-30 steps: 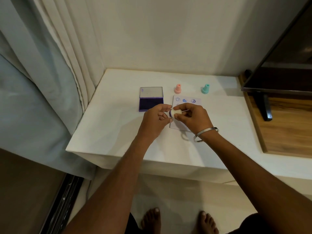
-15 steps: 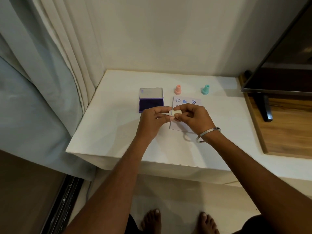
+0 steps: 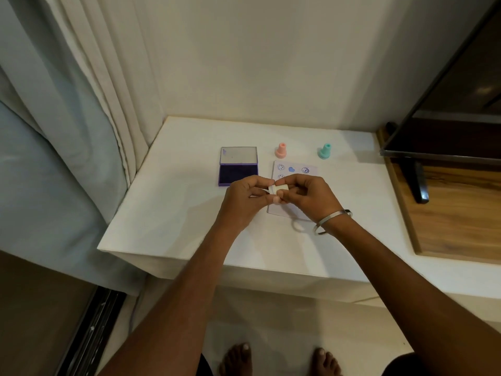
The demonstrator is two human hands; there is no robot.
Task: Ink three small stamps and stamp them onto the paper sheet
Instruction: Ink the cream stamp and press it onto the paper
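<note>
Both hands pinch one small cream stamp above the paper sheet.

I see the left hand [image 3: 245, 202] and right hand [image 3: 309, 198] meeting at centre, fingers [image 3: 267, 183] of each closed narrow on the cream stamp [image 3: 278, 189], held over the paper sheet's [image 3: 311, 169] 9 o'clock edge. Blue prints show on the sheet's far strip. From the sheet, the open purple ink pad [image 3: 238, 173] lies at 9 o'clock, the pink stamp [image 3: 281, 151] stands at 11 o'clock, and the teal stamp [image 3: 324, 151] at 1 o'clock, all on the white desk [image 3: 176, 207]. A metal bangle [image 3: 332, 221] circles the right wrist.
</note>
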